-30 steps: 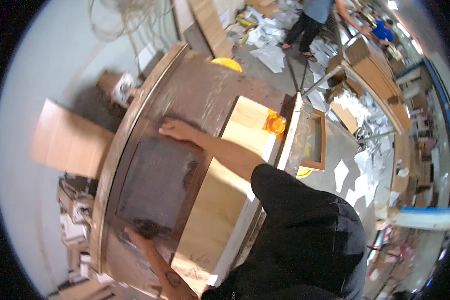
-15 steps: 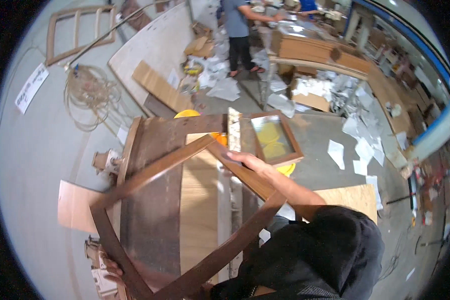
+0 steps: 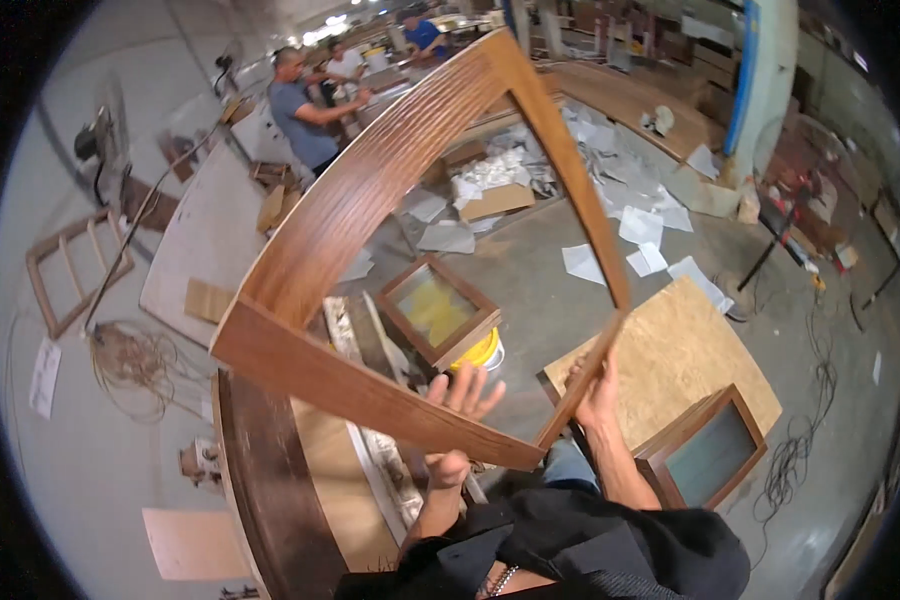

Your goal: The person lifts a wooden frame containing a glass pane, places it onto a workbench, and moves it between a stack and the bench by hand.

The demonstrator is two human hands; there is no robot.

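A brown wooden frame (image 3: pixel 370 390) is raised and tilted in front of me, with its middle see-through. My right hand (image 3: pixel 598 395) grips its right side near the lower corner. At the near rail, my left hand (image 3: pixel 465 395) has its fingers stretched and spread beyond the wood, while its thumb shows on my side below the rail. Whether that palm touches the rail is hidden. Past the raised frame, a smaller glazed wooden frame (image 3: pixel 448 350) rests over a yellow bucket (image 3: pixel 482 352).
A dark workbench (image 3: pixel 270 470) with a pale board lies at lower left. To the right are a plywood sheet (image 3: pixel 690 340) and another glazed wooden piece (image 3: pixel 705 455). White paper scraps (image 3: pixel 640 225) and a cable (image 3: pixel 800 460) lie on the floor. Several people work at the back.
The frame has been lifted and turned up from over the bench toward the right. My right hand moved from its far side to its lower right; my left hand moved to the near rail. The view swung right.
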